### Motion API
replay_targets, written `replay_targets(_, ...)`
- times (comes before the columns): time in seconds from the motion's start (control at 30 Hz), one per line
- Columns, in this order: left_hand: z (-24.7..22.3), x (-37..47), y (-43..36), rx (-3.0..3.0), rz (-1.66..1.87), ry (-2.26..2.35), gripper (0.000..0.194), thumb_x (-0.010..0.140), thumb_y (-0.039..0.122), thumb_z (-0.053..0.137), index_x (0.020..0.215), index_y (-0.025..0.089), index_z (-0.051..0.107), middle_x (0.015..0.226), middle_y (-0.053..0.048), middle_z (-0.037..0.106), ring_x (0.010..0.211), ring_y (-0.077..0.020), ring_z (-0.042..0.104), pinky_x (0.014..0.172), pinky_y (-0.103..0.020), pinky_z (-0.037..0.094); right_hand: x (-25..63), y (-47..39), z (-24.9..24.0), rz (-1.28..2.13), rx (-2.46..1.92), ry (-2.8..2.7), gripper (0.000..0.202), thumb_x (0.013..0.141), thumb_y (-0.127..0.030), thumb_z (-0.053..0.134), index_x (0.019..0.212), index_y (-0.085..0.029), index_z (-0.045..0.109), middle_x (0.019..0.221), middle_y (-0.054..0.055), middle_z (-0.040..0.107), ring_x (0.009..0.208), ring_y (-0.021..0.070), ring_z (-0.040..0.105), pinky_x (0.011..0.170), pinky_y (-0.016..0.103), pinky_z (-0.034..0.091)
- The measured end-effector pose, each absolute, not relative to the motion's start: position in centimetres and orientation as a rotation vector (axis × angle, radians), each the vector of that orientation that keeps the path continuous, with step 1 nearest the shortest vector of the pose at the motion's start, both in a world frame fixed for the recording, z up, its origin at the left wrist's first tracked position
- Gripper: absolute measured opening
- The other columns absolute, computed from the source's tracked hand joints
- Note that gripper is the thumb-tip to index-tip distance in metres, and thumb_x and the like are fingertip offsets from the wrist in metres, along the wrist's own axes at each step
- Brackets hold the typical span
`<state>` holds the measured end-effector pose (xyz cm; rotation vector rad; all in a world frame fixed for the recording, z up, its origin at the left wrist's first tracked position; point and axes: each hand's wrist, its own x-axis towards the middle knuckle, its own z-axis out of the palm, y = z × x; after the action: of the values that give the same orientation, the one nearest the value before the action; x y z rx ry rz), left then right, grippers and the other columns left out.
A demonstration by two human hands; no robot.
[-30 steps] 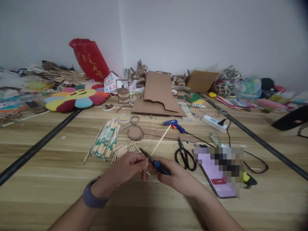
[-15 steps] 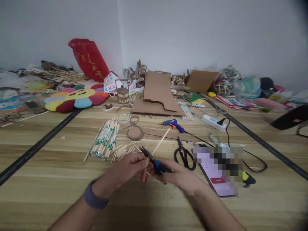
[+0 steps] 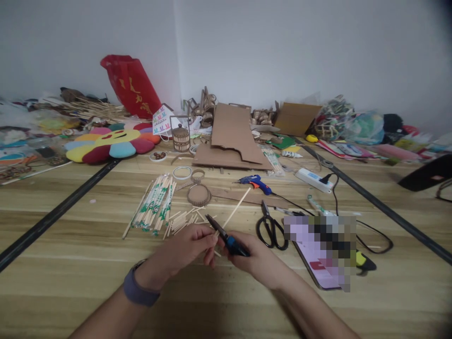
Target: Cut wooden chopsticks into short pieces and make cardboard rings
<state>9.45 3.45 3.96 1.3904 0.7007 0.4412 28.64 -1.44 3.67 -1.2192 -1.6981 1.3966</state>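
Note:
My left hand [image 3: 196, 242] pinches a thin wooden chopstick [image 3: 237, 207] near its lower end. The stick slants up and to the right, its far end over a cardboard strip. In my right hand [image 3: 257, 256] is a pair of shears [image 3: 231, 243] with dark pointed blades and blue-black handles. The blades lie across the chopstick close to my left fingertips, and the handles are squeezed together. Just beyond my hands lie short cut stick pieces [image 3: 181, 222] and a bundle of wrapped chopsticks [image 3: 155, 205]. A round cardboard base edged with small pieces [image 3: 198, 195] rests behind them.
Black-handled scissors [image 3: 271, 230] and a phone [image 3: 319, 268] lie right of my hands. Farther back are a blue glue gun [image 3: 256, 182] with its cord, a power strip [image 3: 313, 180], cardboard sheets [image 3: 233, 127], a small lidded wooden bucket [image 3: 181, 139] and a flower cushion [image 3: 113, 143].
My right hand has closed, bringing the shears' handles together and the blades shut. My left hand and the chopstick have hardly moved.

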Motion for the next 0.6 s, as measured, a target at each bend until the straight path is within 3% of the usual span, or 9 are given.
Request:
replay_targets(0.2,4.10,9.30,3.41,1.522,0.442,0.755,0.039,0.085,0.055,0.051,0.071,0.018,0.058,0.049,0.005,0.053,0.054,-0.0148,0.058,0.060,-0.026,0.042,28.45,-1.55,3.88,1.299,-1.291,-1.746,0.017,0.064,-0.013,0.048,0.079,-0.018,0.054,0.075,-0.002,0.049,0.073,0.0150,0.044,0.068,0.026,0.034)
replay_targets(0.43,3.66,9.51,3.52,1.304,0.483,0.709,0.041,0.081,0.057,0.057,0.082,0.016,0.063,0.046,0.006,0.053,0.052,-0.0143,0.057,0.063,-0.028,0.046,29.08,-1.43,3.93,1.693,-1.044,-1.479,0.033,0.063,-0.014,0.054,0.095,-0.018,0.056,0.081,-0.001,0.050,0.075,0.0140,0.042,0.065,0.025,0.033)
replay_targets(0.6,3.48,9.55,3.42,1.218,0.481,0.663,0.042,0.080,0.056,0.060,0.083,0.014,0.066,0.045,0.006,0.054,0.048,-0.0134,0.055,0.063,-0.030,0.047,29.19,-1.42,3.76,1.765,-1.038,-1.406,0.034,0.061,-0.014,0.057,0.095,-0.018,0.056,0.081,0.000,0.051,0.073,0.0136,0.043,0.061,0.024,0.032)
